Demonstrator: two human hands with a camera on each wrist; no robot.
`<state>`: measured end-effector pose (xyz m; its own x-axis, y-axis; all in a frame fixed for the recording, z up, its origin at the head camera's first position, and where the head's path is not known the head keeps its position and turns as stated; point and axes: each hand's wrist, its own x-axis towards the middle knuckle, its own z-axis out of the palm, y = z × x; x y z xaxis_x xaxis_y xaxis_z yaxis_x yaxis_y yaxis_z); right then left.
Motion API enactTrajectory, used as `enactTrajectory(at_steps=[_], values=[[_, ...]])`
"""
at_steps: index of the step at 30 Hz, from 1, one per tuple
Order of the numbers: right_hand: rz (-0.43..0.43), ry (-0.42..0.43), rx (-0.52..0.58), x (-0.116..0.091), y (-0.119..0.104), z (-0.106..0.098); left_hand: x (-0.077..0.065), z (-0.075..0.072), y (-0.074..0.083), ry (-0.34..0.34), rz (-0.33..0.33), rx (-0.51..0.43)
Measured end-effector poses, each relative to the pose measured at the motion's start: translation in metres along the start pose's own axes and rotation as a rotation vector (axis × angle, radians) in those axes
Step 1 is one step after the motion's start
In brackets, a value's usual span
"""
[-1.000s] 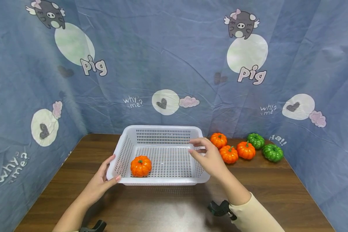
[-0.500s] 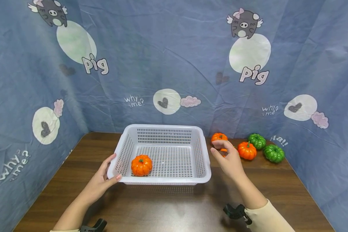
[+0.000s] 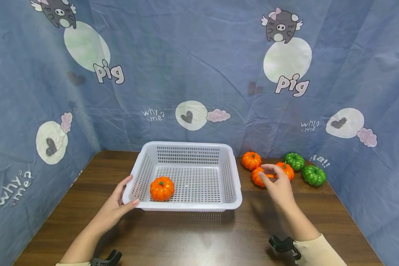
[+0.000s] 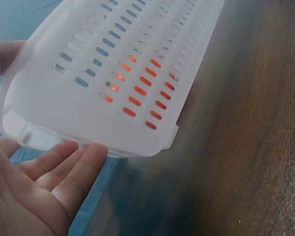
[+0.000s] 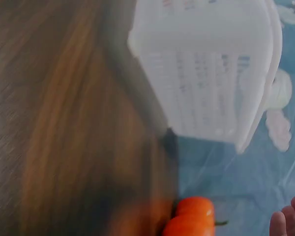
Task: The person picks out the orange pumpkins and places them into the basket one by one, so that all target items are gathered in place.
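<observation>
My left hand (image 3: 114, 205) grips the left end of a white slotted plastic basket (image 3: 183, 206), thumb over the front rim; the left wrist view has fingers (image 4: 83, 172) under the edge. Inside, near the front left, sits a small orange pumpkin (image 3: 162, 189). To the right of the basket my right hand (image 3: 280, 188) hovers with thumb and fingers parted and bent over an orange pumpkin (image 3: 257, 177), which it partly covers. A second orange pumpkin (image 3: 288, 170) shows behind the knuckles. In the right wrist view only fingertips (image 5: 278, 225) appear, at the lower right.
Another orange pumpkin (image 3: 251, 160) lies at the back beside the basket. Two green pumpkins (image 3: 294, 162) stand at the far right. A blue printed cloth (image 3: 199, 66) encloses the brown wooden table (image 3: 199, 236) at the back and sides.
My right hand has moved rightward from over the basket's right end to the orange pumpkins. The left hand has kept its grip on the basket, which stays in place.
</observation>
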<state>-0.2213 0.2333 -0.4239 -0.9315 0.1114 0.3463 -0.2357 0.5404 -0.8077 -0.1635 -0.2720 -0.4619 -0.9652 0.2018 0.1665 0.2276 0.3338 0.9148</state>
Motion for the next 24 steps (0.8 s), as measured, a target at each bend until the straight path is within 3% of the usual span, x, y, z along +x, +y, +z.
enactTrajectory(at_steps=[7,15,24], values=[[0.057,0.011,0.01,0.008,0.025,-0.004,0.0,-0.001,-0.001,0.004,-0.011,-0.013],[0.142,0.005,-0.072,0.014,0.046,-0.009,0.001,0.0,-0.001,0.001,0.007,-0.007],[0.218,-0.102,-0.114,0.015,0.054,-0.012,0.001,0.0,-0.002,0.008,0.004,-0.002]])
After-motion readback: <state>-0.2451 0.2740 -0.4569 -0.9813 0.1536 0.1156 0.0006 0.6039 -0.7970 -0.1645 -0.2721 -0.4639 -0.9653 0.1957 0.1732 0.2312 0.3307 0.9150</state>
